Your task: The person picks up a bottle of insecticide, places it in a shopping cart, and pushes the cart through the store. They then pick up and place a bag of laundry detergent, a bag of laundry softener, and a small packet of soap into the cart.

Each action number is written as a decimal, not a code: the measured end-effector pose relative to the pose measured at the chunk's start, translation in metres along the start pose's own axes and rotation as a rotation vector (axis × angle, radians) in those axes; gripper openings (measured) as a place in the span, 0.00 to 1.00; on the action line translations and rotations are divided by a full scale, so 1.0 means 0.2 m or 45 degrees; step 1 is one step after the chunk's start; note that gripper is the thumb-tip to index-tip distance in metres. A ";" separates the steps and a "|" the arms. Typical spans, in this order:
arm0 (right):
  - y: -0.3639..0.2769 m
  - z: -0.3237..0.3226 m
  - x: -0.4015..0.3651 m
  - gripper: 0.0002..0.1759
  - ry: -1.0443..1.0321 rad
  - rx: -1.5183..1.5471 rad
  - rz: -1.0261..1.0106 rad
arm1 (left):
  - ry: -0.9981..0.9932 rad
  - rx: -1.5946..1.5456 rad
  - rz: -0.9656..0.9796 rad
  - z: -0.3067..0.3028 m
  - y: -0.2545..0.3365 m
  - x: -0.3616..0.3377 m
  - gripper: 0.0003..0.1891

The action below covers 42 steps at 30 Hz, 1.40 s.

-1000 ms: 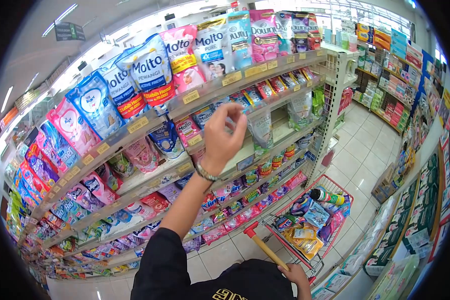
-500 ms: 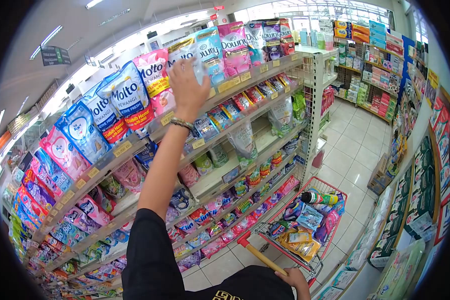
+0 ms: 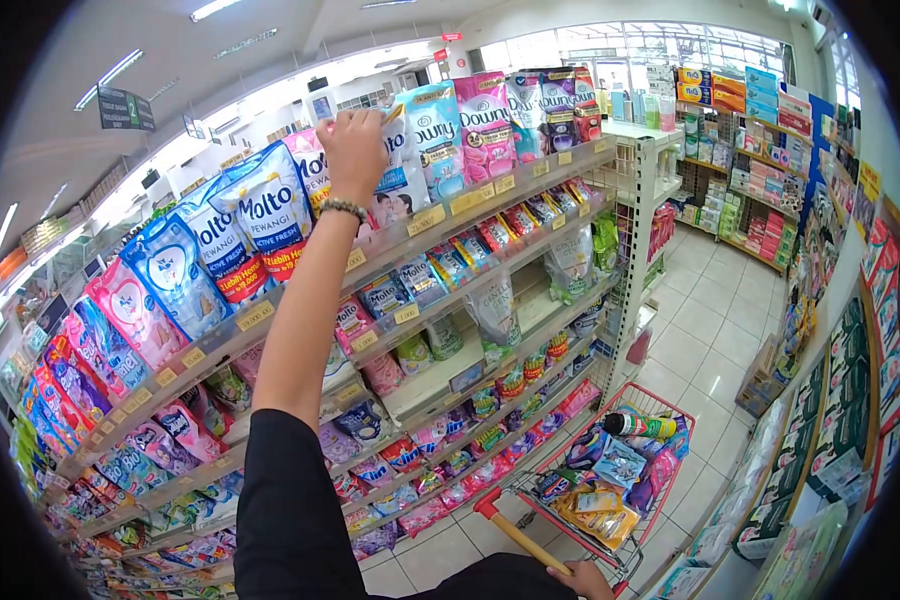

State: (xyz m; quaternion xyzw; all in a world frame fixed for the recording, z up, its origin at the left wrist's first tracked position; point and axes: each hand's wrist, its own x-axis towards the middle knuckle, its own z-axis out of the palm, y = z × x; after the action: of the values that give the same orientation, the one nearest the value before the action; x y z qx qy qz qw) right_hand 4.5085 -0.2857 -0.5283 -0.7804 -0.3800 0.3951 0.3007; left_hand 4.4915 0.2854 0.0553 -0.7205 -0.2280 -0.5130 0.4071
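Note:
My left hand [image 3: 355, 158], with a beaded bracelet at the wrist, is raised to the top shelf. Its fingers are bent and closed over the upper edge of a pink Molto fabric softener pouch [image 3: 308, 160], which the hand partly covers. A white and blue Molto pouch [image 3: 398, 165] stands just right of the hand, beside a light blue Downy pouch [image 3: 435, 140]. To the left is a blue Molto pouch [image 3: 268, 205]. Down at the bottom, my right hand [image 3: 582, 580] is wrapped round the end of the shopping cart's yellow handle [image 3: 528, 545].
The red-rimmed shopping cart [image 3: 685, 465] holds several packets and a dark bottle [image 3: 625, 424]. Lower shelves carry sachets [image 3: 450, 260] and more pouches [image 3: 495, 315]. A tiled aisle [image 3: 685, 320] runs beyond the cart, with stocked shelves [image 3: 840, 390] along the right and a cardboard box [image 3: 760, 375].
My left hand has moved up and left, from open in front of the white and blue Molto pouch to closed at the pink pouch's top. My right hand stays on the cart handle.

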 end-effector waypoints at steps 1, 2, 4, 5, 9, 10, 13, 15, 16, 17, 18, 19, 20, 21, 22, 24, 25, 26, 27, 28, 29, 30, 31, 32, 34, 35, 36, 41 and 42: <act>-0.02 -0.02 -0.02 0.32 -0.021 0.003 0.002 | 0.075 -0.021 0.040 -0.01 0.00 -0.02 0.13; -0.03 -0.02 -0.02 0.34 -0.042 0.004 0.004 | 0.079 -0.020 0.043 -0.01 0.01 -0.04 0.13; -0.02 -0.02 -0.01 0.34 -0.049 0.001 -0.008 | 0.100 -0.066 0.048 -0.02 0.01 -0.06 0.10; -0.02 -0.02 0.00 0.35 -0.058 -0.005 -0.015 | 0.101 -0.091 0.018 -0.02 0.02 -0.06 0.08; -0.05 -0.03 -0.03 0.35 -0.012 0.100 -0.037 | 0.074 -0.118 0.036 -0.02 0.05 -0.09 0.05; 0.01 0.00 -0.01 0.35 0.000 0.041 -0.028 | 0.077 -0.118 0.036 -0.03 0.06 -0.10 0.05; -0.02 -0.02 -0.02 0.36 0.003 -0.013 -0.043 | 0.097 -0.061 0.032 -0.03 0.10 -0.13 0.04; -0.03 -0.03 -0.03 0.37 -0.009 -0.009 -0.069 | 0.125 -0.064 0.081 -0.04 0.12 -0.15 0.05; 0.01 0.00 -0.03 0.37 0.055 0.004 -0.105 | 0.125 -0.062 0.082 -0.05 0.13 -0.16 0.05; 0.04 0.02 -0.02 0.38 0.119 0.017 -0.141 | 0.129 -0.076 0.086 -0.05 0.13 -0.17 0.05; 0.03 0.02 -0.02 0.38 0.120 0.018 -0.143 | 0.134 -0.092 0.091 -0.05 0.14 -0.19 0.05; 0.02 0.01 -0.02 0.38 0.094 0.010 -0.112 | 0.135 -0.092 0.093 -0.05 0.14 -0.19 0.05; 0.01 0.00 -0.02 0.38 0.068 0.003 -0.079 | 0.149 -0.080 0.082 -0.05 0.14 -0.20 0.04; 0.01 0.00 -0.02 0.38 0.068 0.005 -0.078 | 0.162 -0.068 0.070 -0.05 0.14 -0.20 0.04; 0.01 -0.01 -0.02 0.38 0.029 -0.014 -0.070 | 0.163 -0.069 0.070 -0.05 0.13 -0.20 0.04; 0.05 0.02 0.01 0.38 -0.009 -0.031 -0.059 | 0.140 -0.027 0.089 -0.05 0.12 -0.19 0.06; 0.11 0.07 0.05 0.35 0.069 -0.031 -0.102 | 0.140 -0.034 0.089 -0.05 0.11 -0.18 0.06; 0.07 0.07 0.03 0.31 0.150 -0.029 -0.140 | 0.121 0.030 0.091 -0.04 0.09 -0.17 0.08; 0.04 0.04 0.01 0.31 0.158 -0.023 -0.122 | 0.099 0.088 0.093 -0.03 0.07 -0.15 0.11; 0.01 0.00 0.02 0.36 0.046 -0.081 -0.055 | 0.075 0.170 0.091 -0.02 0.05 -0.13 0.12; -0.04 -0.04 -0.01 0.41 -0.068 -0.135 0.014 | 0.037 0.186 0.058 -0.01 0.02 -0.11 0.15; -0.03 -0.04 -0.01 0.41 -0.064 -0.124 0.040 | -0.004 0.202 0.026 0.00 0.01 -0.09 0.18; 0.00 -0.03 0.01 0.42 -0.081 -0.159 0.035 | -0.015 0.177 0.029 -0.02 0.02 -0.08 0.18; 0.03 -0.02 0.03 0.43 -0.105 -0.197 0.028 | 0.026 0.241 -0.015 -0.04 0.03 -0.08 0.22; 0.06 0.00 0.04 0.43 -0.094 -0.175 0.015 | 0.046 0.293 -0.055 -0.11 0.10 -0.08 0.27; 0.05 -0.01 0.05 0.43 -0.113 -0.185 0.022 | 0.113 0.097 -0.044 -0.16 0.17 -0.11 0.28; 0.05 -0.02 0.05 0.43 -0.130 -0.195 0.027 | 0.181 -0.100 -0.036 -0.22 0.25 -0.14 0.30; 0.03 -0.03 0.04 0.43 -0.182 -0.224 0.129 | -0.244 -0.968 0.292 -0.60 0.76 -0.72 0.20; 0.00 -0.05 0.03 0.43 -0.195 -0.206 0.138 | -0.411 -1.156 0.339 -0.62 0.84 -0.92 0.17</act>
State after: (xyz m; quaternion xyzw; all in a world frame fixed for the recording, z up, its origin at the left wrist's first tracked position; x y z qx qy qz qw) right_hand 4.5185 -0.2821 -0.5257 -0.7891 -0.3898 0.4371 0.1852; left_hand 4.4806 0.1055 -0.1561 -0.9181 0.0521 -0.3859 0.0740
